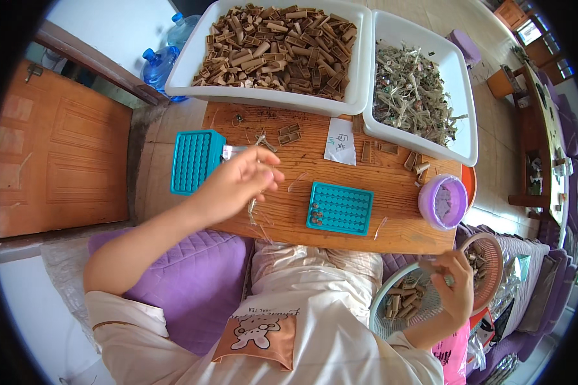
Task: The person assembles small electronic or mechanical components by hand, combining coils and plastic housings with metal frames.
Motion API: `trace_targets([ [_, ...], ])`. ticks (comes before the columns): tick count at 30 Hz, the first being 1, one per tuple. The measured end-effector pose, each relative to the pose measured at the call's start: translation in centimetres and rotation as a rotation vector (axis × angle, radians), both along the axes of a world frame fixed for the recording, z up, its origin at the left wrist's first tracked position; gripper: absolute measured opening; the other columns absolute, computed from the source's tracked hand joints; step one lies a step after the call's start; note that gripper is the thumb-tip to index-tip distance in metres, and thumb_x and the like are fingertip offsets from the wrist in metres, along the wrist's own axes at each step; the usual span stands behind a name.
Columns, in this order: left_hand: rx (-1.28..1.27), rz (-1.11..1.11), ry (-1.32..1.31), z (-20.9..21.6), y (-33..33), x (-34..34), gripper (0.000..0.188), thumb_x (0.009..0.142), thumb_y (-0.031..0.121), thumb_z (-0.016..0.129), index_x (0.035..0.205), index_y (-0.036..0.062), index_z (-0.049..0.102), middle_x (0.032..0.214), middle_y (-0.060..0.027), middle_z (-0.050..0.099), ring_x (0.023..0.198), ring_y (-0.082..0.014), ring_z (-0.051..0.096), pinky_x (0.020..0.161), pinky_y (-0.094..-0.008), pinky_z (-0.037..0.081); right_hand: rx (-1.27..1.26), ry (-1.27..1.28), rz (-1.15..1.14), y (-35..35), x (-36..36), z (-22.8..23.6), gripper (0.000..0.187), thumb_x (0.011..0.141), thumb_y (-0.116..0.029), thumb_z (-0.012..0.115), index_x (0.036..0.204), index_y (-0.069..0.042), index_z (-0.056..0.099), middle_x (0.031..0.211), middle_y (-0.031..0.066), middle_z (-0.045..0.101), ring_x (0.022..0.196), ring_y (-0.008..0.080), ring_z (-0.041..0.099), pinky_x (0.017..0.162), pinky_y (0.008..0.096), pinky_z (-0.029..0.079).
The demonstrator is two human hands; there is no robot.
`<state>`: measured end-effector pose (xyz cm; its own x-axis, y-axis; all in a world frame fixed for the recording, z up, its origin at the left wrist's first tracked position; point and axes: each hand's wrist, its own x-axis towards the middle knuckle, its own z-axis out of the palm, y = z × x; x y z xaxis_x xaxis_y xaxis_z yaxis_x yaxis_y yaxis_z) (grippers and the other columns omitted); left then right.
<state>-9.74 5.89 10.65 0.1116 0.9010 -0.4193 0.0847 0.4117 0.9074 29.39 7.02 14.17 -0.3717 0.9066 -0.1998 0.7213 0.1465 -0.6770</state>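
My left hand (247, 174) is over the left part of the wooden table, its fingers curled. A thin pale wiry piece (253, 210) shows just below it; whether the fingers grip it is unclear. Past the hand lies another wiry piece (264, 141). My right hand (455, 282) is off the table's right corner, above a pale green basket (374, 316) of brown shells. Its fingers are pinched together, and what they hold is too small to name. Between the hands sits a teal grid tray (340, 208) with several small round brown pieces in its left holes.
A second teal tray (196, 162) stands at the table's left edge. Behind are white bins of brown shells (276, 51) and wiry pieces (414, 90). A purple tub (443, 202) is at the right corner, a paper note (340, 142) mid-table, a pink basket (494, 263) beyond the right hand.
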Motion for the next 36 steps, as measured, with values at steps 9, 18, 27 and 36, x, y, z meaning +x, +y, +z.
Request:
trace_targets([
  [9,0.584,-0.047,0.865,-3.2,14.2,-3.2,0.016,0.079,0.012,0.049,0.092,0.0051,0.053,0.083,-0.0088,0.06,0.075,-0.0208,0.058,0.065,-0.0316,0.045,0.12,-0.058,0.28,1.7,-0.9,0.2,0.025,0.066,0.004,0.051,0.091,0.003,0.055,0.079,0.014,0.058,0.069,0.0253,0.055,0.062,0.0313,0.045],
  [18,0.699,-0.339,1.484,-8.7,23.8,2.2,0.023,0.074,0.003,0.047,0.094,0.0096,0.056,0.092,-0.0091,0.056,0.089,-0.0246,0.054,0.074,-0.0343,0.048,0.14,1.904,0.615,1.4,-14.1,7.6,0.007,0.079,-0.009,0.05,0.073,-0.007,0.053,0.08,0.0069,0.055,0.072,0.0177,0.055,0.059,0.03,0.044],
  [27,0.415,-0.461,1.534,-8.6,23.7,2.0,0.031,0.075,0.004,0.044,0.103,0.0143,0.053,0.089,-0.0117,0.06,0.085,-0.0267,0.058,0.07,-0.0373,0.048,-0.03,1.944,0.554,0.1,-13.5,6.6,0.008,0.076,-0.003,0.056,0.069,-0.008,0.056,0.07,0.0077,0.057,0.063,0.0139,0.054,0.052,0.022,0.044],
  [36,0.338,-0.27,1.24,-2.9,19.9,-0.6,0.033,0.076,0.007,0.039,0.109,0.013,0.041,0.09,-0.0157,0.058,0.078,-0.0275,0.058,0.068,-0.0378,0.045,0.295,2.0,0.545,0.1,-14.3,5.9,0.005,0.077,-0.011,0.057,0.08,-0.009,0.054,0.076,0.0079,0.057,0.061,0.0154,0.055,0.053,0.0228,0.044],
])
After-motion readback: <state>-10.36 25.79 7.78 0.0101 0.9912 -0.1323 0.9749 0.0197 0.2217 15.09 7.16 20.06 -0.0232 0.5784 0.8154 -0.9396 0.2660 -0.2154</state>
